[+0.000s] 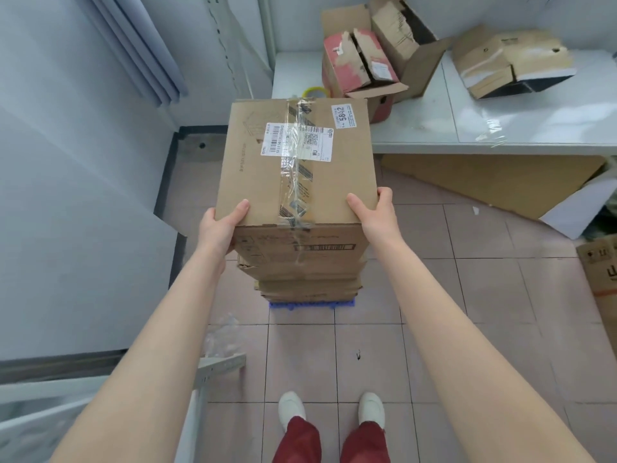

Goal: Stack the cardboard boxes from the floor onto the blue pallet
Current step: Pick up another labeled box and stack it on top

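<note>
A tall brown cardboard box (297, 182) with a white shipping label and clear tape on its top is the highest of a stack. Under it, lower boxes (307, 279) show their near faces. The blue pallet (310, 304) peeks out as a thin strip beneath the stack on the tiled floor. My left hand (222, 225) grips the top box's near left corner, thumb on top. At the near right corner, my right hand (374, 212) holds the same box. Another cardboard box (601, 272) sits on the floor at the right edge.
A white table (500, 115) stands behind the stack with torn boxes (364, 61) and a tape roll (315, 91). Flattened cardboard (494, 182) leans under it. White wall panels are on the left; a metal frame (217, 365) and plastic wrap lie near left. My feet (330, 409) stand on tiles.
</note>
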